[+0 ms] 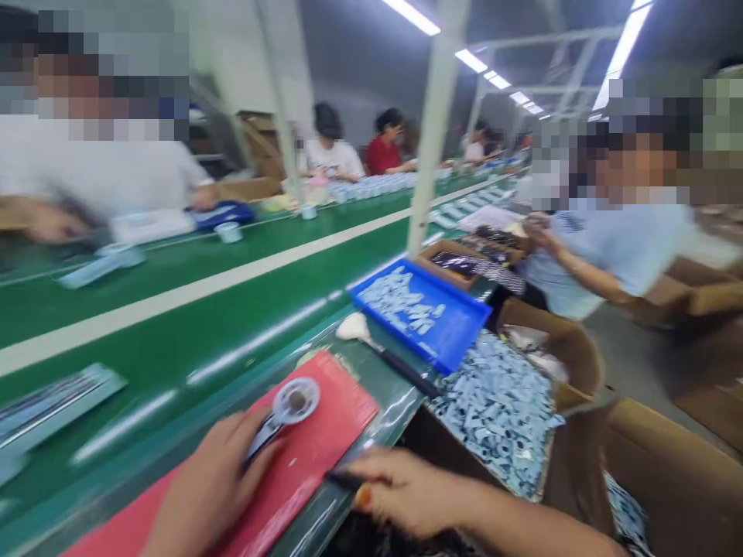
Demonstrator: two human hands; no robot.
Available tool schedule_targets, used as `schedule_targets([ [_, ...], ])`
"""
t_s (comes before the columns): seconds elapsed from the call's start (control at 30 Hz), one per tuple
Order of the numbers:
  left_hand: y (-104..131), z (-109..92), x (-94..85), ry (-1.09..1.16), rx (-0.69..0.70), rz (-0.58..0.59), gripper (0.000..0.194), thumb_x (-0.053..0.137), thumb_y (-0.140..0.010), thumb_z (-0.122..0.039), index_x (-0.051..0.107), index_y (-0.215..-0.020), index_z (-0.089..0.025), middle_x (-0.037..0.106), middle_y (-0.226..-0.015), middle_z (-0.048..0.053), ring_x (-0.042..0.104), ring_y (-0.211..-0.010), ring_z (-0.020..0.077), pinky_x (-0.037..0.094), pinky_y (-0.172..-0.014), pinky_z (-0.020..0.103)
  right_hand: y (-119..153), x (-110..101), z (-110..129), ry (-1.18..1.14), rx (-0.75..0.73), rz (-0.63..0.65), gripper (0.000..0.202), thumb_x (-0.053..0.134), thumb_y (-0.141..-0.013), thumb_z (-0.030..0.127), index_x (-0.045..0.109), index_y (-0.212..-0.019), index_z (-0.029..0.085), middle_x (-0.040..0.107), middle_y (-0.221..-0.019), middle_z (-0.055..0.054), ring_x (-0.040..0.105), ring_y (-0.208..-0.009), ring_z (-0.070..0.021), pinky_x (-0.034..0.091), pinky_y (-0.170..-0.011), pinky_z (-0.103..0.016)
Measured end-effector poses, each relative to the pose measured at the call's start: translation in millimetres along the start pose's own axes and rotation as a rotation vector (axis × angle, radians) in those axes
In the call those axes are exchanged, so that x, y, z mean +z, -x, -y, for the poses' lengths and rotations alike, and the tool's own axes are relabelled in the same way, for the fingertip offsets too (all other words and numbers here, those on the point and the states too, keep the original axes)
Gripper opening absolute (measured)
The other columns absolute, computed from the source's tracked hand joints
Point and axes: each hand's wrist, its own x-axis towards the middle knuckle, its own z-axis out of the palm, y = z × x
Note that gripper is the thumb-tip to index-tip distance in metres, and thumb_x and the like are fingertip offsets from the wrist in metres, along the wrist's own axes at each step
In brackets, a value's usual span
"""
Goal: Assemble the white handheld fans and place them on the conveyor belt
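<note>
My left hand (212, 476) is closed around the dark, narrow end of a handheld part with a round white ring head (296, 400). The ring has a grey-brown centre and sits above a red mat (325, 410). Beside the mat's right edge, my right hand (406, 487) grips a black, slim piece (344, 478) between thumb and fingers; its kind does not show. Something orange (364, 495) is at that thumb. Farther up the bench lies a tool with a white fan-shaped head (353, 327) and a black handle (409, 373).
A blue tray (458, 325) and a box of pale blue plastic parts (493, 410) stand to the right, near cardboard boxes (667, 464). A green conveyor belt (244, 309) with a white stripe runs past. A metal post (433, 131) rises beyond the tray. Several people sit along both sides.
</note>
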Motion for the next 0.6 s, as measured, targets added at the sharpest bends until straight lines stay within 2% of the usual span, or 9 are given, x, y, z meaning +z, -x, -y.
schedule_targets([
  [0.1, 15, -8, -9.9, 0.047, -0.043, 0.139, 0.039, 0.046, -0.100, -0.049, 0.059, -0.127, -0.024, 0.067, -0.116, 0.008, 0.062, -0.106, 0.0279, 0.053, -0.091, 0.046, -9, -13, 25, 0.346, -0.004, -0.176, 0.044, 0.047, -0.100, 0.037, 0.057, -0.142, 0.038, 0.067, -0.119, -0.005, 0.062, -0.108, -0.0211, 0.050, -0.101, -0.039],
  [0.2, 7, -16, -11.0, 0.100, -0.066, 0.161, 0.033, 0.052, -0.098, -0.042, 0.061, -0.123, -0.023, 0.067, -0.117, 0.007, 0.061, -0.107, 0.0260, 0.051, -0.092, 0.043, -27, -27, 45, 0.520, -0.012, -0.251, 0.045, 0.049, -0.098, 0.027, 0.055, -0.143, 0.027, 0.064, -0.133, -0.006, 0.061, -0.119, -0.0216, 0.047, -0.106, -0.037],
  [0.27, 3, -18, -10.0, 0.124, -0.088, 0.133, 0.031, 0.054, -0.097, -0.043, 0.062, -0.119, -0.022, 0.066, -0.115, 0.007, 0.060, -0.106, 0.0261, 0.051, -0.091, 0.042, -38, -28, 52, 0.683, -0.008, -0.271, 0.038, 0.050, -0.099, 0.026, 0.060, -0.135, 0.023, 0.065, -0.129, -0.008, 0.064, -0.113, -0.0231, 0.051, -0.098, -0.036],
  [0.37, 2, -18, -8.4, 0.158, -0.091, 0.106, 0.031, 0.053, -0.097, -0.044, 0.063, -0.116, -0.022, 0.065, -0.111, 0.007, 0.059, -0.104, 0.0262, 0.051, -0.089, 0.042, -52, -24, 58, 0.966, -0.017, -0.222, 0.034, 0.046, -0.101, 0.031, 0.062, -0.131, 0.027, 0.065, -0.120, -0.008, 0.067, -0.094, -0.0212, 0.052, -0.077, -0.033],
  [0.47, 4, -18, -7.5, 0.171, -0.089, 0.094, 0.031, 0.053, -0.097, -0.044, 0.062, -0.115, -0.021, 0.066, -0.109, 0.008, 0.059, -0.101, 0.0263, 0.050, -0.086, 0.042, -63, -21, 66, 1.265, -0.005, -0.173, 0.037, 0.043, -0.103, 0.034, 0.059, -0.135, 0.030, 0.063, -0.110, -0.009, 0.061, -0.067, -0.0168, 0.039, -0.055, -0.031],
  [0.53, 5, -18, -6.9, 0.186, -0.086, 0.085, 0.031, 0.052, -0.098, -0.043, 0.062, -0.116, -0.021, 0.066, -0.110, 0.008, 0.059, -0.100, 0.0261, 0.049, -0.086, 0.042, -68, -20, 75, 1.423, 0.012, -0.120, 0.036, 0.042, -0.103, 0.033, 0.060, -0.134, 0.029, 0.062, -0.101, -0.009, 0.053, -0.057, -0.0152, 0.028, -0.049, -0.032],
  [0.6, 5, -19, -6.3, 0.204, -0.078, 0.069, 0.031, 0.049, -0.099, -0.043, 0.062, -0.117, -0.021, 0.067, -0.111, 0.008, 0.059, -0.100, 0.0255, 0.049, -0.085, 0.041, -71, -19, 83, 1.515, 0.017, -0.053, 0.034, 0.042, -0.102, 0.030, 0.062, -0.130, 0.027, 0.060, -0.095, -0.009, 0.048, -0.052, -0.0146, 0.022, -0.047, -0.032],
])
